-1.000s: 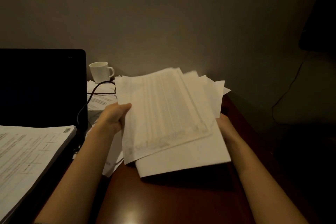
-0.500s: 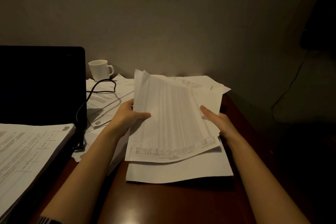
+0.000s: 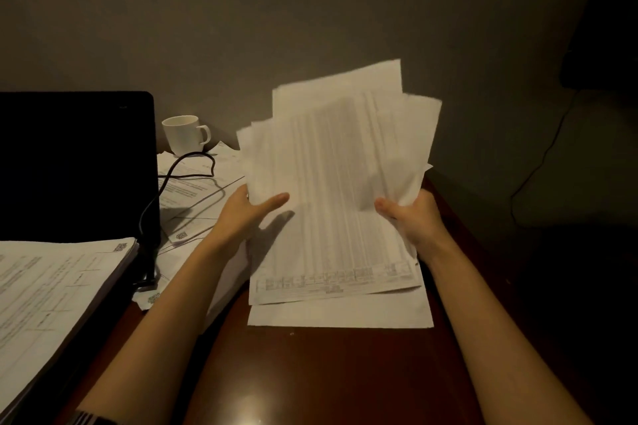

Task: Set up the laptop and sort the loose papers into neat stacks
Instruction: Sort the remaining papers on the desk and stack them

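Papers [image 3: 331,190] stand nearly upright between the two hands, above the dark brown table [image 3: 310,373], and the sheets are fanned out unevenly at the top. The left hand [image 3: 241,214] grips the left edge of this bundle, with the thumb lying across the front sheet and the other fingers hidden behind it. The right hand [image 3: 414,217] grips the right edge in the same way, the thumb in front and the fingers curled behind the paper. The front sheet carries a printed table with many thin columns, but the text is too small to read. The lower edge of the bundle is near one flat white sheet [image 3: 340,316] that lies on the table, and I cannot tell if they touch. At the left stands the laptop [image 3: 76,162], opened, with a black screen. A thick stack of printed pages [image 3: 51,300] lies in front of the screen. A black cable [image 3: 179,172] runs over more loose sheets [image 3: 193,197] that lie between the laptop and the held bundle. A white mug [image 3: 184,134] stands behind these sheets, near the grey wall [image 3: 310,10]
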